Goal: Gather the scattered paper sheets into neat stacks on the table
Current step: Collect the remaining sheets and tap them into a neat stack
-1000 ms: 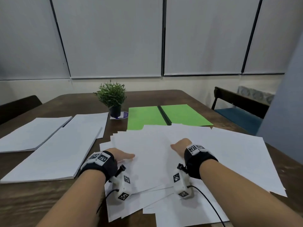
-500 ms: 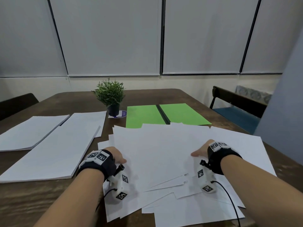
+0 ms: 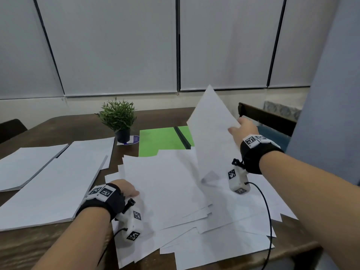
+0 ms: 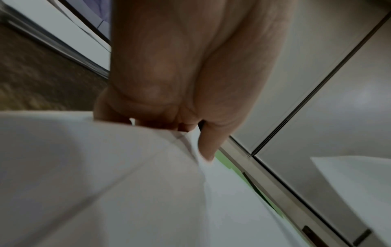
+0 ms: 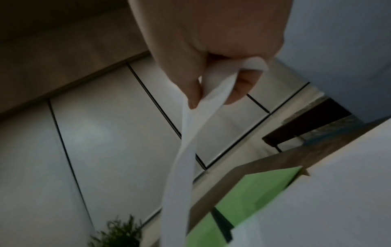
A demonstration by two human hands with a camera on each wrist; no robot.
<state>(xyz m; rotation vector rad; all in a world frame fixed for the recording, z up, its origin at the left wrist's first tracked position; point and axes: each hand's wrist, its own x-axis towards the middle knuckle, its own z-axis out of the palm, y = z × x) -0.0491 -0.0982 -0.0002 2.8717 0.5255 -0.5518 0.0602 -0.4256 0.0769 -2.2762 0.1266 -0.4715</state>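
Observation:
A loose pile of white sheets (image 3: 171, 193) lies fanned out on the brown table (image 3: 78, 125) in front of me. My right hand (image 3: 236, 128) holds one white sheet (image 3: 212, 137) lifted above the pile's right side, tilted up on edge. The right wrist view shows thumb and fingers of that hand (image 5: 211, 95) pinching the sheet's (image 5: 184, 158) corner. My left hand (image 3: 129, 191) sits at the pile's left edge. In the left wrist view its thumb (image 4: 208, 147) lies on top of the sheets (image 4: 105, 183) and its fingers are tucked under their edge.
Two neat white stacks (image 3: 48, 188) (image 3: 29, 162) lie on the left of the table. Green sheets (image 3: 159, 141) with a dark strip lie behind the pile, next to a small potted plant (image 3: 118, 115). A dark chair (image 3: 268, 117) stands at the right.
My right hand slid to the pile's right side, took hold of one sheet and lifted it up and away from me. The left hand stayed at the pile's left edge.

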